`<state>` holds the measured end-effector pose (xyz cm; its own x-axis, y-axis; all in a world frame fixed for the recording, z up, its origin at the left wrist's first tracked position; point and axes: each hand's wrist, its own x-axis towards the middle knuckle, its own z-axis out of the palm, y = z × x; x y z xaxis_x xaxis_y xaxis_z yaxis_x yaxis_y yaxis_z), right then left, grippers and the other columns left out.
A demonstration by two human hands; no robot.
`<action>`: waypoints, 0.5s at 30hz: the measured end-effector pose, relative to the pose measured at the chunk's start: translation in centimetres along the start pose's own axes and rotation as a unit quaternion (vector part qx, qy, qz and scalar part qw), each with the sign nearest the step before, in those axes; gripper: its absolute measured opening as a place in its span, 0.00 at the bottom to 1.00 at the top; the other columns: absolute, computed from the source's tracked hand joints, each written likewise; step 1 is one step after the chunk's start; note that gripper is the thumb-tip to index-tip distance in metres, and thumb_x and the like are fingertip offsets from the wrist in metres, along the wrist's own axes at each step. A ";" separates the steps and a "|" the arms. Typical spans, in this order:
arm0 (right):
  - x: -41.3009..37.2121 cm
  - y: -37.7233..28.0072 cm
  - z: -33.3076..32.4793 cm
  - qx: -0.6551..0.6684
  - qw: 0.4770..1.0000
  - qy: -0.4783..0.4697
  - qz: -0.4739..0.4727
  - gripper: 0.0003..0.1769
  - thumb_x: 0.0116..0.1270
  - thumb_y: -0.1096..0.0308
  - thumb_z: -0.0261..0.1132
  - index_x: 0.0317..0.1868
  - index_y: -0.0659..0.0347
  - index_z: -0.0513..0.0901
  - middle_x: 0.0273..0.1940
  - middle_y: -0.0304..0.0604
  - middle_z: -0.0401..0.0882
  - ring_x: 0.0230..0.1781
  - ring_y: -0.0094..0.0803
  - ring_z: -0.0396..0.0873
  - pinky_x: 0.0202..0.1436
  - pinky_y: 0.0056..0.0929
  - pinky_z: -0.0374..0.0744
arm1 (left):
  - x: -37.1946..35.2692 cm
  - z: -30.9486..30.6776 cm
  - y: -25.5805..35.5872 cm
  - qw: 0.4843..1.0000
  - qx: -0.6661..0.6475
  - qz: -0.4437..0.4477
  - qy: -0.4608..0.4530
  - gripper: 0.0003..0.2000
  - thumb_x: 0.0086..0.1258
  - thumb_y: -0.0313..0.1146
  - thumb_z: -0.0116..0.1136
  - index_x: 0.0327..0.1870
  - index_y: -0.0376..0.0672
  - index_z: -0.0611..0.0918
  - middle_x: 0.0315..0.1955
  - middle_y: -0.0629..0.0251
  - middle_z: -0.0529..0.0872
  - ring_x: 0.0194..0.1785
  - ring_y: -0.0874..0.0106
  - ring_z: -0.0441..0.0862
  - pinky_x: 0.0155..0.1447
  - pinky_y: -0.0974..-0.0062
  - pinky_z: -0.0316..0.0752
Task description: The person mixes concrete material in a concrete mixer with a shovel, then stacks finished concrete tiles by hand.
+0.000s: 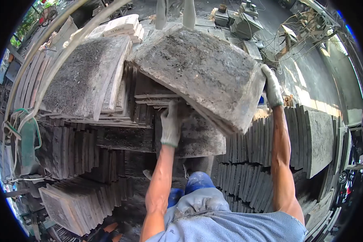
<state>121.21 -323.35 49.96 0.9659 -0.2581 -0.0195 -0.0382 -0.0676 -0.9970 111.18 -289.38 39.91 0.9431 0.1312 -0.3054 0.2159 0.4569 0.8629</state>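
A large rough grey slab [201, 68], crusted with dark grit, sits askew with its near right corner toward me; several thin layers show along its lower edge. My right hand [273, 86], in a pale knit glove, grips its right edge. My left hand [170, 125], gloved the same way, is below the slab's near edge, its fingers blurred and in shadow. Beside those fingers are the ends of thin stacked slabs [155, 98]. A lower dark slab [201, 137] lies just to the right of that hand.
A stack of wide slabs [80, 76] stands at the left, with pale sacks [123, 25] behind. Rows of upright slabs fill the lower left [74, 201] and right [250, 149]. Hoses [62, 56] arch across the left. Tangled wires [298, 32] hang at the upper right.
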 end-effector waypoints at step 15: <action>-10.4 1.0 -0.9 0.119 0.989 -0.034 0.085 0.19 0.69 0.51 0.62 0.48 0.58 0.79 0.40 0.36 0.77 0.38 0.24 0.76 0.44 0.29 0.76 | -3.0 2.4 6.1 0.989 -0.142 0.003 -0.044 0.36 0.70 0.58 0.56 0.66 0.34 0.69 0.58 0.55 0.78 0.57 0.65 0.79 0.61 0.65 0.75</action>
<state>110.92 -321.64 49.19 0.9658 -0.1810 -0.1855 -0.1482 0.2014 -0.9682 110.30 -289.08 47.07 0.9654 0.0636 -0.2527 0.1416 0.6859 0.7138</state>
